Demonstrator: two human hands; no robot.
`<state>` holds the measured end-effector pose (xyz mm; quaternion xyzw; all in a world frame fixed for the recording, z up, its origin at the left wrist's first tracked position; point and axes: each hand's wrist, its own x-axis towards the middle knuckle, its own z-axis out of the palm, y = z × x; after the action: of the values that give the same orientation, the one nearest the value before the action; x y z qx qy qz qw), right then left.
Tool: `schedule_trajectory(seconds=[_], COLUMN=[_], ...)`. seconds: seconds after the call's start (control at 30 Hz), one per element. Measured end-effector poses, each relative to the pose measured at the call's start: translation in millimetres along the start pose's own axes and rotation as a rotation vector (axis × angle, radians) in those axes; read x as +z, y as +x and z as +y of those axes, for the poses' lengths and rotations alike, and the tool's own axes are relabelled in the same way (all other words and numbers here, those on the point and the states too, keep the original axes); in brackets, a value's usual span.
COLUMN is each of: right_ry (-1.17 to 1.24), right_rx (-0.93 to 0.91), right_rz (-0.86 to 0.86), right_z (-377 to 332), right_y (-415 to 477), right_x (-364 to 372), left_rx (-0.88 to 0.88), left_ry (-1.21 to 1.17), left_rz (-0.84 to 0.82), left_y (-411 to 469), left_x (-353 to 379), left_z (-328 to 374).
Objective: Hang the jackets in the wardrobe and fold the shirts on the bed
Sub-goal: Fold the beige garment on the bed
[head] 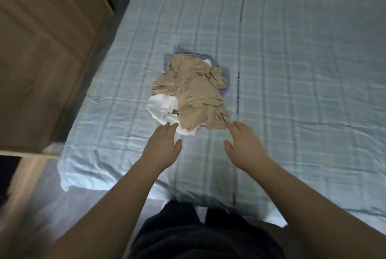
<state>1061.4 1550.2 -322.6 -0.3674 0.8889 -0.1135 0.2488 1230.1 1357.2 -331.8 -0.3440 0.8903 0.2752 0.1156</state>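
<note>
A crumpled beige shirt (194, 89) lies on top of a small pile in the middle of the bed (292, 70). Under it a white shirt (161, 109) with a small dark logo sticks out at the near left, and a blue-grey garment (226, 76) shows at the far and right edges. My left hand (164, 144) is stretched out with straight fingers, its tips at the white shirt's near edge. My right hand (245, 144) is also open, its fingertips at the beige shirt's near corner. Neither hand holds anything.
A light wooden wardrobe (41, 50) stands to the left of the bed, its door edge (31, 155) near my left arm. The bed has a pale blue checked cover. My dark trousers (198, 238) press against the bed's near edge.
</note>
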Motion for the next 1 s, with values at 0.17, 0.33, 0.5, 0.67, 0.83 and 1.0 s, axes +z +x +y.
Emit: schedule_trajectory(seconds=[0.17, 0.33, 0.5, 0.67, 0.83, 1.0], right_ry=[0.087, 0.183, 0.454, 0.508, 0.429, 0.384], right_rx=[-0.065, -0.063, 0.148, 0.192, 0.025, -0.084], right_rz=[-0.118, -0.204, -0.165, -0.12, -0.039, 0.08], right_z=[15.2, 7.7, -1.3, -6.2, -10.8, -21.4], right_y=[56.3, 116.9, 172.9, 200.5, 183.7, 150.3], right_x=[28.7, 83.8, 134.9, 160.4, 140.5, 90.7], left_rx=[-0.157, -0.397, -0.554, -0.631, -0.523, -0.201], left_ry=[-0.261, -0.597, -0.773, -0.676, -1.073, -1.026], left_rz=[0.004, 0.063, 0.065, 0.058, -0.017, -0.177], left_y=[43.2, 107.6, 164.1, 178.5, 153.2, 114.8], left_x=[39.7, 80.1, 114.3, 127.8, 91.7, 31.5], left_z=[-1.6, -13.1, -36.8, -46.5, -34.0, -16.9])
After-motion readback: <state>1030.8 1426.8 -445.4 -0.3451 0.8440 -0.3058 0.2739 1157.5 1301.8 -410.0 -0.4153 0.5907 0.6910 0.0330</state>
